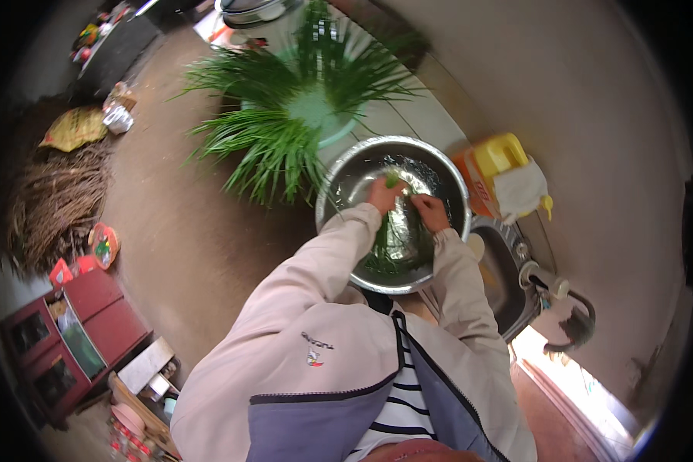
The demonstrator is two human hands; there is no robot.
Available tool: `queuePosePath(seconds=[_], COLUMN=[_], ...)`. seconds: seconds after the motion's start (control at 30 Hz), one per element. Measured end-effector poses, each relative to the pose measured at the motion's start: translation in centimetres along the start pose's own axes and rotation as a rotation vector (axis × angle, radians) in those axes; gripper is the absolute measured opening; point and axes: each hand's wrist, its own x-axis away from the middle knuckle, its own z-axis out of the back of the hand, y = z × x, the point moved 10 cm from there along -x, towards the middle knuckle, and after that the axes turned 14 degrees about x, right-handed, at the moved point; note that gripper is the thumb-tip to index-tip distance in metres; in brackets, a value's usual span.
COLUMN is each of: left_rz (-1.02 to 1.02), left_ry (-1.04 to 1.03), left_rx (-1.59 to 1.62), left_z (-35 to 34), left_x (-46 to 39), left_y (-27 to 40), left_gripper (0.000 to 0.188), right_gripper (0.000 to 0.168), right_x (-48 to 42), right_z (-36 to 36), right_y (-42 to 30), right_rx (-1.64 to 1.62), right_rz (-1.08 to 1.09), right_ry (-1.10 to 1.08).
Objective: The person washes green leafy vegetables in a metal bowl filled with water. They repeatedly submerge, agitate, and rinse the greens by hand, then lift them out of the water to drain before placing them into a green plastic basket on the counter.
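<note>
A large stainless steel basin point(392, 140) of water is in front of my body. Both hands are inside it. My left hand point(384, 195) is closed around a small bunch of long, thin green leaves point(388, 238), probably chives, which trail through the water toward me. Close beside it, my right hand point(431, 213) has its fingers drawn together near the bunch; blur hides whether they pinch a leaf. Just beyond the basin, a pale green plastic basket point(342, 137) carries several fanned bundles of the same leaves point(265, 136), their tips hanging over its edge.
A yellow-capped oil jug point(488, 161) with a white cloth point(520, 189) on it stands right of the basin. Nearer me on the right are a sink point(499, 277) and a faucet point(586, 306). A dark red cabinet point(72, 341) and a brushwood pile point(63, 202) are at left.
</note>
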Motion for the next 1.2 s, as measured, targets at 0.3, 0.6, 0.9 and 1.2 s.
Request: queuePosePath(seconds=[0.3,0.6,0.9,1.2], left_rz=[0.069,0.166,-0.114,0.159], left_ry=[0.022,-0.092,-0.032,-0.090], left_rx=[-0.285,-0.023,-0.616,-0.063], left_z=[2.1,-0.6,0.9,0.2], left_x=[-1.3,-2.0,-3.9,-2.2], left_y=[-1.8,-1.3,-0.2,-0.4], left_gripper=[0.019,0.024,0.029,0.020], right_gripper=[0.016,0.025,0.022,0.020], right_x=[-1.3,-0.9,-0.9,1.5], right_z=[-0.7,-0.9,2.8,3.9], right_y=[0.9,2.0,2.5,-6.3], right_rx=[-0.068,-0.282,0.359,0.345], right_rz=[0.006,-0.161,-0.136,0.088], right_ry=[0.052,0.005,0.254,0.506])
